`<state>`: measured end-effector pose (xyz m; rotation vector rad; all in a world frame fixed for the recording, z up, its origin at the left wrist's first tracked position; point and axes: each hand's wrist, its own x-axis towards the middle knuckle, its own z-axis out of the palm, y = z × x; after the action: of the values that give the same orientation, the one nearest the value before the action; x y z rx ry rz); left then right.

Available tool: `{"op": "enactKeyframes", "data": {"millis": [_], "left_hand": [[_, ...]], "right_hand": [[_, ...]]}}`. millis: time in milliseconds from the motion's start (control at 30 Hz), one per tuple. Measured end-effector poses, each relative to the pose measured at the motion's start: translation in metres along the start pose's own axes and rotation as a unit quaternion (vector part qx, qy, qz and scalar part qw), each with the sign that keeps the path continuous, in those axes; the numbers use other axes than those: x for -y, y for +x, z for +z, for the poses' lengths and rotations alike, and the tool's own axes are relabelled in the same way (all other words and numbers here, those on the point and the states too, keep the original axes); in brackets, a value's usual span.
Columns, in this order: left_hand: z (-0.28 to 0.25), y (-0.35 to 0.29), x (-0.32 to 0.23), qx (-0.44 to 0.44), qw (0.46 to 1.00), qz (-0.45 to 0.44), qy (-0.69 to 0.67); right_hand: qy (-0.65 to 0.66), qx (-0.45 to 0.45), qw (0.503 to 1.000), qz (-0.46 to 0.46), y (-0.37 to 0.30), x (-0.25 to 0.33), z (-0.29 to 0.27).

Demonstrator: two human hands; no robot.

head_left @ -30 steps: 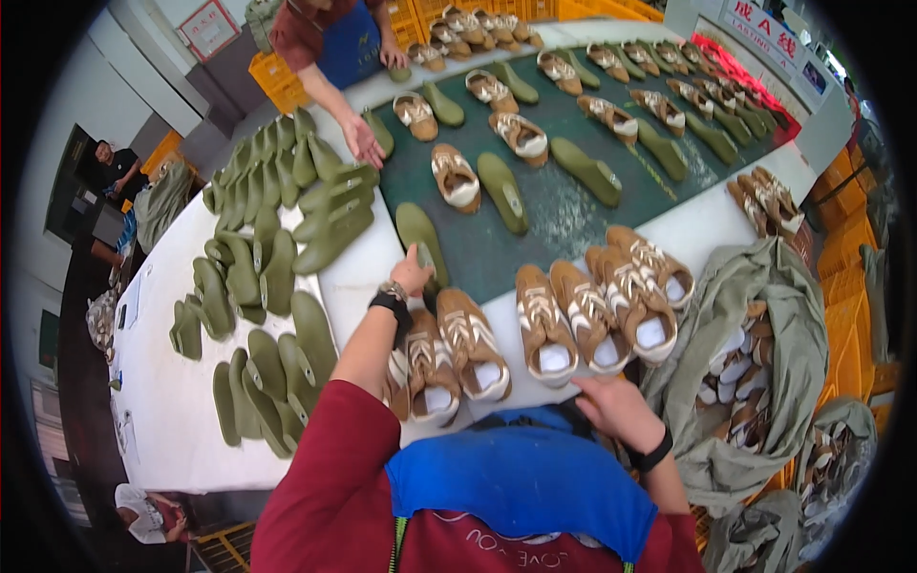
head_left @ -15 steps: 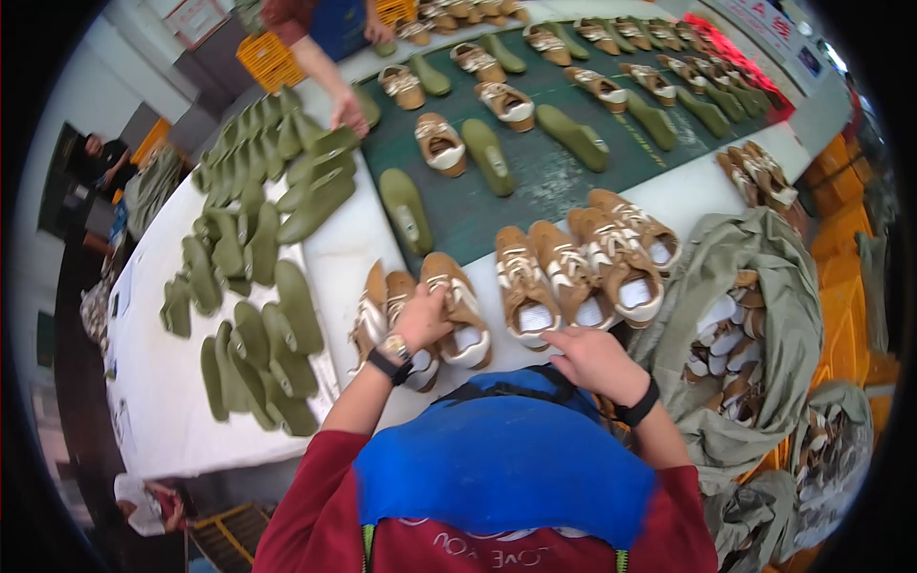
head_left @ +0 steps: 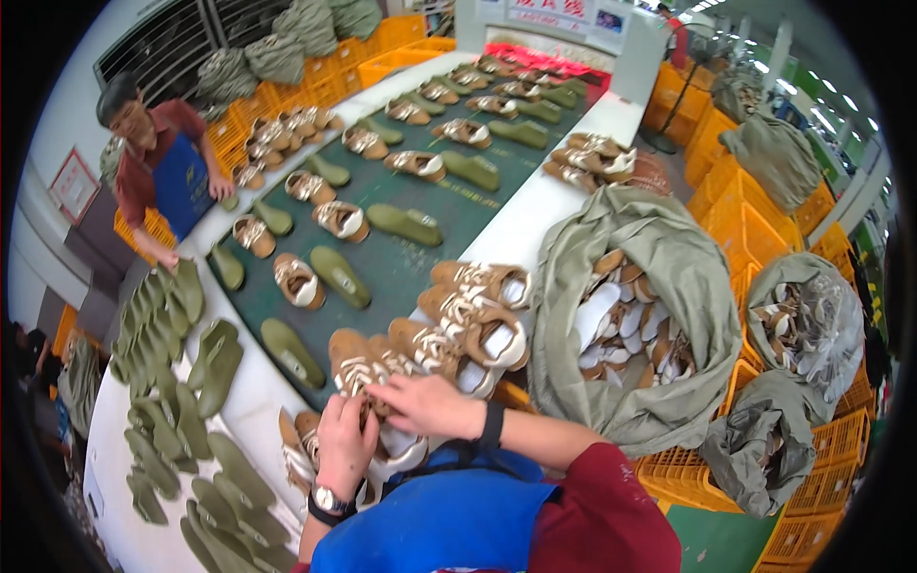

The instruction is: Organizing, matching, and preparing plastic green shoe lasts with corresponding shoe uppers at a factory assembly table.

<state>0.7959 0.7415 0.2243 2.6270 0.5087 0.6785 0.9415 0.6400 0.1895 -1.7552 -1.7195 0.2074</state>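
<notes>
Grey-green sacks [head_left: 226, 74] atop orange crates [head_left: 392, 38]; red-framed sign [head_left: 74, 186] far left.

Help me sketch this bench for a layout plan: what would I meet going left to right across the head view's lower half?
Cluster of olive-green foot-shaped shoe lasts, bare left hand, bare right hand, large grey-green fabric sack, crumpled clear plastic bag.

Left hand [head_left: 346, 441]: partly hidden beside the right hand [head_left: 425, 406]; I can't make out its grip;
Shoe [head_left: 353, 356]: back part covered by both hands;
Blue apron [head_left: 430, 525]: cut off at the lower edge;
Sack [head_left: 564, 382]: lower contents buried;
Co-worker [head_left: 181, 181]: legs hidden behind the table [head_left: 250, 368];
Far shoes [head_left: 497, 65]: too small to tell apart.
</notes>
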Motion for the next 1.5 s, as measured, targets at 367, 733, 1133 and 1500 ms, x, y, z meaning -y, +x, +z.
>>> {"op": "enactKeyframes", "data": {"millis": [367,733,1133,1500], "left_hand": [[-0.011,-0.015,0.010,0.072,0.997,-0.001,-0.016],[0.002,0.000,-0.002,-0.064,0.992,0.113,0.004],[-0.003,-0.005,-0.003,-0.054,0.987,0.126,-0.084],[-0.005,-0.013,0.008,-0.032,0.989,0.087,-0.115]], "right_hand": [[0.040,-0.041,0.998,0.020,-0.011,0.011,0.006],[0.033,-0.077,0.996,-0.011,-0.008,0.023,-0.007],[0.154,-0.118,0.980,0.034,-0.022,0.024,0.004],[0.107,-0.148,0.981,0.064,-0.010,0.025,-0.017]]}}
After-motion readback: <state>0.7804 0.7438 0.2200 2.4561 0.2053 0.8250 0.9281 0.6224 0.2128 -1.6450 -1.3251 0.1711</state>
